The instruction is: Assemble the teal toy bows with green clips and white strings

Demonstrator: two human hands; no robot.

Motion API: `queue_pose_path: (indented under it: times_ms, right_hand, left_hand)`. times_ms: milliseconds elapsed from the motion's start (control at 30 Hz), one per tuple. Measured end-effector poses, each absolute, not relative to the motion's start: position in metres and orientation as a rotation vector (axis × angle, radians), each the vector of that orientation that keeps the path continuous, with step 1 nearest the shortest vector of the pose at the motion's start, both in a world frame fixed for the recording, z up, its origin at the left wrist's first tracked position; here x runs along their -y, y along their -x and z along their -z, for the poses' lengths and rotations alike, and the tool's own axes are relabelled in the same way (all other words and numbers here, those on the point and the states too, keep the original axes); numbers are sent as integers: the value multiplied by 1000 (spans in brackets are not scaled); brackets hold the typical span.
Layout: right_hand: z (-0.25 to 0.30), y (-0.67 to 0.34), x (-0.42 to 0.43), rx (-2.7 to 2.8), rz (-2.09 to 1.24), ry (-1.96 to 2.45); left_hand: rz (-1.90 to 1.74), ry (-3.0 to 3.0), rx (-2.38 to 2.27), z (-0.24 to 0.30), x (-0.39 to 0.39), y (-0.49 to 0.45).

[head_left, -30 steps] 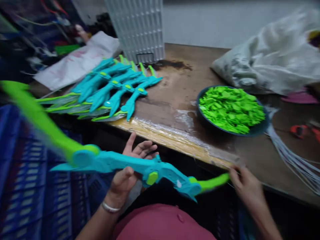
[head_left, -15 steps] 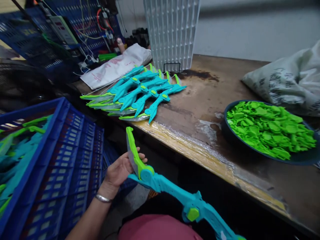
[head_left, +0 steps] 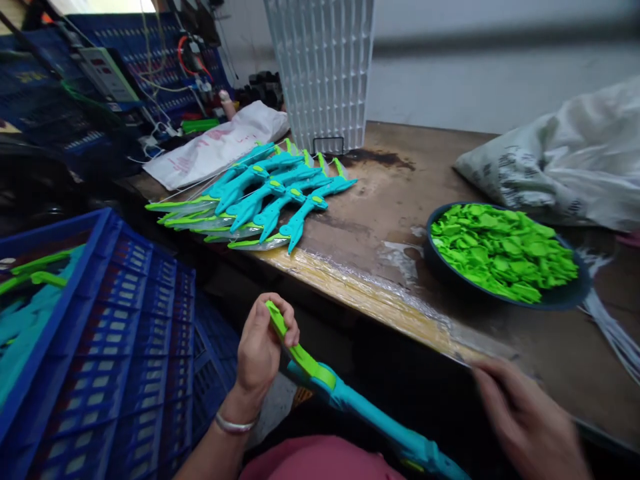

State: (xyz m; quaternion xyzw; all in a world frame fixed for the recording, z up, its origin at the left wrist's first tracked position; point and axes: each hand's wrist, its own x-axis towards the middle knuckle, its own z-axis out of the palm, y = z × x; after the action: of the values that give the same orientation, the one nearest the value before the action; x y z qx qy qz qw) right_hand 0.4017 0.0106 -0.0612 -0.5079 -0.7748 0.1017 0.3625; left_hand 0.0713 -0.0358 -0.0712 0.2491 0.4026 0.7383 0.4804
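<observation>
My left hand (head_left: 260, 350) is closed round the green blade end of a teal and green toy scythe (head_left: 350, 400) that slants down to the lower right over my lap. My right hand (head_left: 525, 420) hovers at the table's front edge, blurred by motion; its fingers cannot be read. A row of several finished teal and green toys (head_left: 265, 197) lies on the wooden table (head_left: 380, 200). A dark bowl (head_left: 445, 270) full of small green plastic pieces (head_left: 500, 250) sits at the right.
A blue plastic crate (head_left: 125, 313) holding more teal and green toys stands at my left. A white ribbed basket (head_left: 323, 67), a white bag (head_left: 215, 143) and a grey sack (head_left: 565, 160) lie at the back. Thin white strands (head_left: 615, 333) hang at the right edge.
My left hand has closed round the toy's green end, which has folded down. The toy has shifted lower. My right hand has come back into view at the table's edge.
</observation>
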Motion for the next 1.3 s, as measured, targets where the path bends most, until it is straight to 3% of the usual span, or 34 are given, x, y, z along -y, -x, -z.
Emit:
queue_pose_path:
  times_ms: [133,300,600,1300]
  right_hand:
    - [20,-304,-18,2134,-558,751]
    - [-18,-244,-11,2205,-712,482]
    - [-7,-249,5,2284,-612,419]
    - [-1,-242,8,2225,-816,393]
  left_hand:
    - [-1721,-759,-779,51,40,-90]
    - [-1616,-829,-595,46,52,-97]
    - [-1581,-888,-422,66,55,-90]
    - [-1555,-858,-395,75,54,-91]
